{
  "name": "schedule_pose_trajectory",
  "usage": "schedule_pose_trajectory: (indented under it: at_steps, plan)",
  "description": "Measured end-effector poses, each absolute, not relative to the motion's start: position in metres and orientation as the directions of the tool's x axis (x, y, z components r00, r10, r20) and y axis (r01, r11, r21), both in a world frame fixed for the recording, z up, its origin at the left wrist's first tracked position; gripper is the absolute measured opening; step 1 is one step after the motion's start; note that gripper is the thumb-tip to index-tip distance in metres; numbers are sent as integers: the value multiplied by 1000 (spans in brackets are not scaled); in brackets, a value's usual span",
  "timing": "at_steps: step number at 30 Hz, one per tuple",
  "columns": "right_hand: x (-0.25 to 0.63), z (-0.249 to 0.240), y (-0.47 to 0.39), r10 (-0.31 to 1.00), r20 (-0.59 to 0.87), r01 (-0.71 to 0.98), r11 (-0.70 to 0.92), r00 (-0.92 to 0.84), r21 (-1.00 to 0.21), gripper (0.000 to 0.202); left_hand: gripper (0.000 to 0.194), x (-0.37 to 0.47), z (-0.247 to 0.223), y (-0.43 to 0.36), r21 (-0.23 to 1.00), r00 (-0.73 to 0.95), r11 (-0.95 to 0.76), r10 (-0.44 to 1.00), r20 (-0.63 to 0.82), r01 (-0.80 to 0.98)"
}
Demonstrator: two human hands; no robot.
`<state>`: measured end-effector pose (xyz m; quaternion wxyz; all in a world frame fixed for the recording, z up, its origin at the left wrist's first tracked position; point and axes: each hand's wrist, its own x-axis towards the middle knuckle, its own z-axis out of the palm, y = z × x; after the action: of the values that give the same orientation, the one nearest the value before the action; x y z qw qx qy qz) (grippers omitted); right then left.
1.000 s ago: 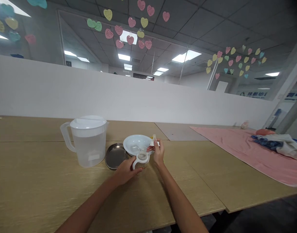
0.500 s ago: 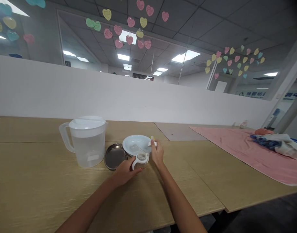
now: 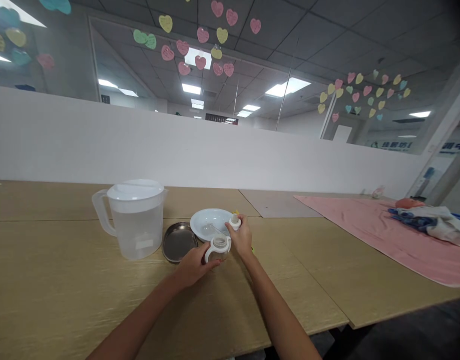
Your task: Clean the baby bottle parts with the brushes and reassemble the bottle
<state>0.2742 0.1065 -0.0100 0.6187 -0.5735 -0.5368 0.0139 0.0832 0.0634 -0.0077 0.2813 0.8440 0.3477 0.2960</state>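
My left hand [image 3: 194, 264] grips a small clear baby bottle with white handles [image 3: 218, 248] that stands on the wooden table [image 3: 83, 295]. Just right of the bottle's open mouth, my right hand [image 3: 242, 240] holds a small white nipple cap [image 3: 235, 221]. Behind both hands sits a white bowl [image 3: 206, 220] with a clear part lying inside it.
A clear lidded pitcher of water [image 3: 137, 218] stands at the left, with a round steel dish [image 3: 177, 241] between it and the bowl. A pink cloth [image 3: 372, 227] with bundled clothing [image 3: 428, 220] covers the right table. A white partition wall runs behind.
My right hand has lowered the white cap from above the bowl's rim to beside the bottle's mouth. My left hand and the bottle stay put.
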Motion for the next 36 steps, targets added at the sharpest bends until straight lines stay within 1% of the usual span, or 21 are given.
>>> schedule_pose_trajectory:
  at_steps: [4,9,12,16,20,25,29,32,36]
  plan:
    - [275,-11,107,619,691,619,387,374,-683,34,50,83,-8,63,683,577,-593,760,300,427]
    - [276,-9,105,622,703,624,407,346,-667,30,49,84,-9,64,680,577,-596,759,302,427]
    - [276,-8,105,599,726,645,415,338,-642,25,49,84,-10,65,678,578,-601,756,308,424]
    - [276,-7,104,572,751,680,407,331,-610,25,47,84,-10,64,686,586,-609,744,321,398]
    - [276,-5,103,527,790,717,415,313,-560,22,48,83,-11,64,676,581,-604,753,311,421]
    - [276,-7,104,584,736,714,347,343,-608,27,47,84,-11,65,682,584,-606,749,314,410]
    - [277,-7,105,577,704,705,286,413,-649,24,47,84,-10,65,685,584,-600,752,306,414]
    - [278,-6,104,572,695,715,249,436,-654,22,48,84,-10,64,681,574,-587,766,290,438]
    - [276,-5,102,585,688,730,224,429,-646,19,46,84,-11,64,682,577,-595,759,302,425]
